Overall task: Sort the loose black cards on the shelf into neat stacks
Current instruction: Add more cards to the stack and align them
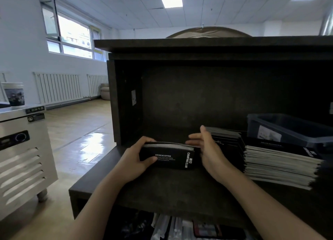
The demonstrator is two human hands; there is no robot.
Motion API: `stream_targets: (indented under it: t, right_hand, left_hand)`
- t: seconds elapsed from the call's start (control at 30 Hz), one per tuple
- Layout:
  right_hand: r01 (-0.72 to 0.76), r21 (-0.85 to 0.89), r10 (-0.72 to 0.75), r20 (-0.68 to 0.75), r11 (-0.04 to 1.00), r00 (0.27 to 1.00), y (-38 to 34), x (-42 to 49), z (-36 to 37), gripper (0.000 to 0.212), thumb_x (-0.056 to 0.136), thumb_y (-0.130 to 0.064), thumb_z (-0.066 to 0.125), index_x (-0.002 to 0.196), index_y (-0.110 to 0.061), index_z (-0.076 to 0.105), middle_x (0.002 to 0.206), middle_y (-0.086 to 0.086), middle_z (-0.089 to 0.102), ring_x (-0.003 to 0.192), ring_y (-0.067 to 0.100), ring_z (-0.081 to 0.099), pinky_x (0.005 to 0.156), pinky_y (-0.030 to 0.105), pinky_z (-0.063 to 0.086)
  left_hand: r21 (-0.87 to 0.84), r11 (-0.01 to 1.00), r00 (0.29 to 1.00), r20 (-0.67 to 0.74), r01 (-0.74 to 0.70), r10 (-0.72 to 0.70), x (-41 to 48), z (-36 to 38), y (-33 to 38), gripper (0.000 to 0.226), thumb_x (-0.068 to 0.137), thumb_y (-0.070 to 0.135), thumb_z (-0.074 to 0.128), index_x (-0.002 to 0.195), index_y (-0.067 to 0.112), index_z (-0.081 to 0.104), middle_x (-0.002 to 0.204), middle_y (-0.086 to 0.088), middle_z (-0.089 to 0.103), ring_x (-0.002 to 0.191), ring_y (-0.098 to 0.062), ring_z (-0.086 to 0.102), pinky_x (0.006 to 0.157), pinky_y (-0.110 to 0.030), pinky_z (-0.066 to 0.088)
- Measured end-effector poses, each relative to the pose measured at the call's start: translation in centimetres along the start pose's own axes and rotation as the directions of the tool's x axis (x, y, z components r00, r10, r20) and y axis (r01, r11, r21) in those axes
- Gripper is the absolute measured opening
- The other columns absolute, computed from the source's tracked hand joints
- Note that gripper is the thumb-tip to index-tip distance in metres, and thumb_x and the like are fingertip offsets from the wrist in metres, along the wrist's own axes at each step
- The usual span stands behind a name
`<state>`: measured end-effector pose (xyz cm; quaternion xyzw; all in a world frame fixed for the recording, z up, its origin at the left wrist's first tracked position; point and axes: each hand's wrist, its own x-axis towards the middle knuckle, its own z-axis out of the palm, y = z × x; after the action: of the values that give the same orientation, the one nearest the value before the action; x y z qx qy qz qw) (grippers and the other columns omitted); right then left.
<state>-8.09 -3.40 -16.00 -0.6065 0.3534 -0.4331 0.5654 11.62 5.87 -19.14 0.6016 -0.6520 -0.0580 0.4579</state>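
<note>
A small bundle of black cards [173, 156] printed "DRINK&COFFEE" and "CAMPING CLUB" stands on edge on the dark shelf [162, 191]. My left hand [137, 158] grips its left end, thumb on the front and fingers curled over the top. My right hand [207, 149] stands flat against the bundle's right end, fingers straight and pointing away from me. Just right of that hand sits a stack of black cards [227, 142], and beyond it a larger, slumped pile of cards [279, 165] with white edges showing.
A dark blue plastic bin [288, 129] stands at the back right of the shelf. The shelf's left wall [122, 104] closes that side. A steel appliance [23, 149] with a paper cup [14, 93] stands at left. Packets lie on the level below [180, 229].
</note>
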Motion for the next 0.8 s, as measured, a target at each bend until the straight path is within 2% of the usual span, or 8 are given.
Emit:
stream_targets:
  t: [0.13, 0.23, 0.27, 0.33, 0.4, 0.5, 0.67, 0.8]
  right_hand:
    - [-0.094, -0.126, 0.113, 0.146, 0.987, 0.983, 1.2, -0.3, 0.9, 0.054, 0.091, -0.064, 0.03, 0.108, -0.022, 0.06, 0.115, 0.006, 0.06, 0.109, 0.017, 0.056, 0.103, 0.039, 0.042]
    - [0.012, -0.197, -0.002, 0.051, 0.98, 0.999, 1.0, 0.1, 0.3, 0.046, 0.094, -0.059, 0.031, 0.104, -0.022, 0.057, 0.109, 0.0, 0.061, 0.104, 0.014, 0.057, 0.097, 0.034, 0.043]
    - [0.089, -0.42, -0.104, -0.012, 0.903, 0.995, 1.0, 0.4, -0.3, 0.039, 0.095, -0.054, 0.034, 0.106, -0.023, 0.054, 0.109, 0.0, 0.059, 0.105, 0.015, 0.056, 0.094, 0.033, 0.043]
    - [0.092, -0.821, -0.266, -0.075, 0.564, 0.961, 1.6, 1.0, -1.3, 0.042, 0.095, -0.047, 0.043, 0.124, -0.018, 0.047, 0.124, 0.005, 0.053, 0.119, 0.022, 0.05, 0.101, 0.038, 0.037]
    - [0.011, -0.936, -0.142, -0.042, 0.353, 0.989, 2.2, 1.4, -1.8, 0.066, 0.091, -0.055, 0.045, 0.14, -0.012, 0.033, 0.141, 0.012, 0.042, 0.133, 0.027, 0.037, 0.109, 0.042, 0.028]
    - [0.02, -0.964, 0.04, 0.032, 0.266, 0.999, 2.3, 1.5, -1.8, 0.075, 0.087, -0.061, 0.046, 0.142, -0.012, 0.032, 0.145, 0.013, 0.039, 0.135, 0.03, 0.036, 0.108, 0.042, 0.032]
    - [0.203, -0.969, -0.152, 0.181, 0.142, 0.972, 1.1, 0.5, -1.6, 0.032, 0.09, -0.032, 0.059, 0.113, -0.011, 0.057, 0.115, 0.012, 0.061, 0.105, 0.029, 0.06, 0.085, 0.039, 0.052]
    - [0.283, -0.959, -0.113, 0.283, -0.02, 0.952, 0.5, -0.3, -1.2, 0.029, 0.094, -0.022, 0.052, 0.118, -0.007, 0.052, 0.114, 0.015, 0.061, 0.105, 0.031, 0.06, 0.081, 0.038, 0.051]
  left_hand:
    - [0.029, 0.999, 0.994, 0.107, -0.012, 0.009, -0.1, 0.3, 0.1, 0.042, 0.083, 0.021, 0.071, 0.109, 0.045, 0.047, 0.107, 0.02, 0.062, 0.102, 0.008, 0.057, 0.085, -0.006, 0.04]
    - [0.017, 1.0, 0.999, 0.029, 0.02, -0.021, 0.0, 0.2, -0.5, 0.037, 0.084, 0.013, 0.069, 0.097, 0.042, 0.051, 0.097, 0.02, 0.063, 0.094, 0.007, 0.059, 0.078, -0.006, 0.04]
    - [-0.001, 0.999, 0.999, -0.001, 0.045, -0.045, 0.1, 0.1, -0.7, 0.037, 0.083, 0.01, 0.069, 0.094, 0.042, 0.052, 0.095, 0.019, 0.063, 0.092, 0.004, 0.06, 0.079, -0.01, 0.041]
    - [-0.061, 0.994, 0.994, -0.055, 0.089, -0.092, 0.1, 0.0, -1.4, 0.04, 0.082, 0.006, 0.069, 0.09, 0.042, 0.054, 0.091, 0.015, 0.064, 0.09, -0.002, 0.06, 0.082, -0.021, 0.044]
    - [-0.105, 0.988, 0.991, -0.069, 0.111, -0.119, 0.1, -0.2, -1.8, 0.043, 0.081, 0.004, 0.07, 0.088, 0.044, 0.056, 0.088, 0.014, 0.065, 0.089, -0.005, 0.061, 0.083, -0.026, 0.045]
    - [-0.11, 0.988, 0.993, -0.041, 0.108, -0.113, 0.1, -0.2, -2.1, 0.042, 0.08, 0.004, 0.071, 0.089, 0.043, 0.057, 0.084, 0.019, 0.066, 0.088, -0.004, 0.062, 0.081, -0.025, 0.045]
    - [-0.133, 0.986, 0.994, -0.029, 0.103, -0.108, 0.0, -0.3, -2.2, 0.041, 0.079, 0.004, 0.071, 0.09, 0.041, 0.058, 0.089, 0.01, 0.067, 0.093, -0.011, 0.063, 0.086, -0.032, 0.047]
    - [-0.15, 0.985, 0.996, -0.023, 0.082, -0.087, 0.0, -0.3, -2.0, 0.04, 0.079, 0.005, 0.072, 0.089, 0.041, 0.058, 0.086, 0.016, 0.066, 0.089, -0.008, 0.062, 0.082, -0.027, 0.045]
